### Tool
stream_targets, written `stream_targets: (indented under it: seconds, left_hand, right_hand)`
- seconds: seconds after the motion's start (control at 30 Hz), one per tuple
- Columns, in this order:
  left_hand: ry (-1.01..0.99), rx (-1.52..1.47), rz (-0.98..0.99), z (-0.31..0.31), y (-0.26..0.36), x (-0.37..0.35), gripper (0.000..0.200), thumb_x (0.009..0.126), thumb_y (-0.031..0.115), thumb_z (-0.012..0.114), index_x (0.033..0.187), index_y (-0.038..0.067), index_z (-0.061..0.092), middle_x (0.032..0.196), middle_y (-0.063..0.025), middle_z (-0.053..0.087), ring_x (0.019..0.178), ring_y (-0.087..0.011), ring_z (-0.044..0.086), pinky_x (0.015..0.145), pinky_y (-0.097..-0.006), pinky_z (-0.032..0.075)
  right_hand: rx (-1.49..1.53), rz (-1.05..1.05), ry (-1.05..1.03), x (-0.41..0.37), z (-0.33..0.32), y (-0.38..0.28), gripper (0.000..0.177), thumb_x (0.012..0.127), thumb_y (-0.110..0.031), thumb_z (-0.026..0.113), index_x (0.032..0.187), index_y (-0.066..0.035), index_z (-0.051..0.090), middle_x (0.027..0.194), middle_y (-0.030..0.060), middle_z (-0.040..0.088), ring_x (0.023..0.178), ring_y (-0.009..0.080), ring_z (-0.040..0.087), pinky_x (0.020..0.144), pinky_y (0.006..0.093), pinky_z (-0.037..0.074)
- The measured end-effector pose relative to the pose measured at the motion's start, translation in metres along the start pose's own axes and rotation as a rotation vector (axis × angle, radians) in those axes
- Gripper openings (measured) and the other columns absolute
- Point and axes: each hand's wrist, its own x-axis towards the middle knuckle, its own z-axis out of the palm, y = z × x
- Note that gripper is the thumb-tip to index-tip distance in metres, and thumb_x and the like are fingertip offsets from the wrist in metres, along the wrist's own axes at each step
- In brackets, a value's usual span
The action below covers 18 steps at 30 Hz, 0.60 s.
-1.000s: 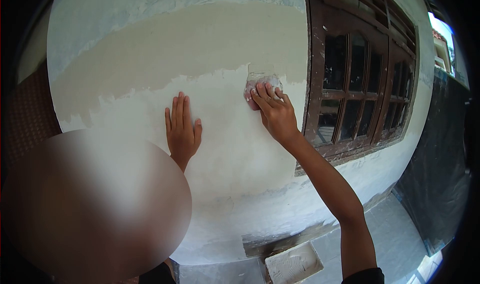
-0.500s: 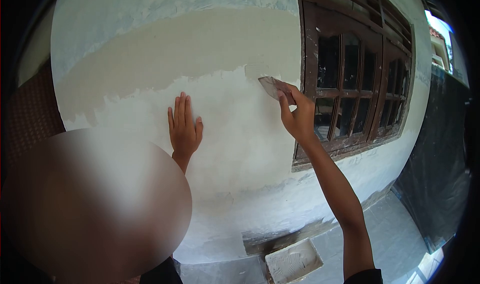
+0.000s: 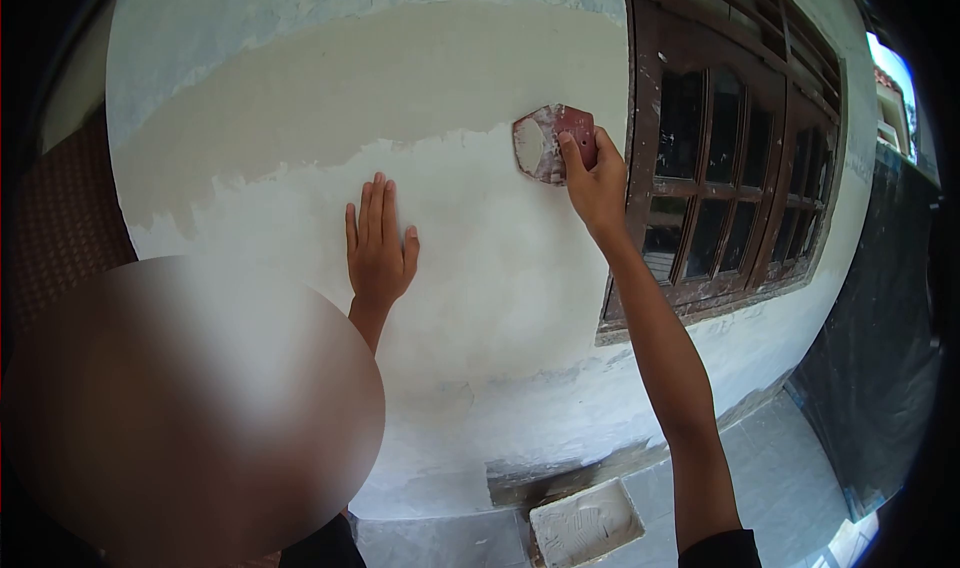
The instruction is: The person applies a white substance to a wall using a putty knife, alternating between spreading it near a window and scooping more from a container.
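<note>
My left hand (image 3: 381, 246) lies flat against the wall (image 3: 470, 258), fingers stretched out and pointing up. Between thumb and fingers my right hand (image 3: 598, 190) grips a reddish-brown putty scraper (image 3: 575, 133). Its broad face is turned toward me, with pale filler smeared over the left part and edge. The scraper overlaps the border between a damp greyish band of filler (image 3: 400, 63) above and whiter wall below, close to the left side of the window frame.
A brown wooden window (image 3: 690, 158) with dark panes stands right of my right hand. Below on the grey tiled floor (image 3: 690, 508) sits a tray of pale filler (image 3: 585, 528). Dark sheeting (image 3: 880, 338) hangs at far right. A blurred oval hides the lower left.
The scraper has turned from a slanted, nearly edge-on position to show its broad face, and my right hand has risen slightly. My left hand stays flat on the wall.
</note>
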Motion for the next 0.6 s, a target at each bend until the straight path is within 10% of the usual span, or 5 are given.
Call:
stream_targets:
  seconds: [0.6]
  left_hand:
    - [-0.019,-0.010,-0.006,-0.001,-0.001,-0.002,0.066,0.093,0.014,0.052,0.154,0.000,0.032,0.161,-0.0135,0.031,0.151,-0.0295,0.027,0.122,-0.0509,0.018]
  right_hand:
    - [-0.114,-0.068,0.104,0.009,-0.001,0.008,0.030,0.096,-0.023,0.066,0.110,0.003,0.063,0.089,0.0182,0.072,0.078,0.0216,0.070,0.075,0.0336,0.054]
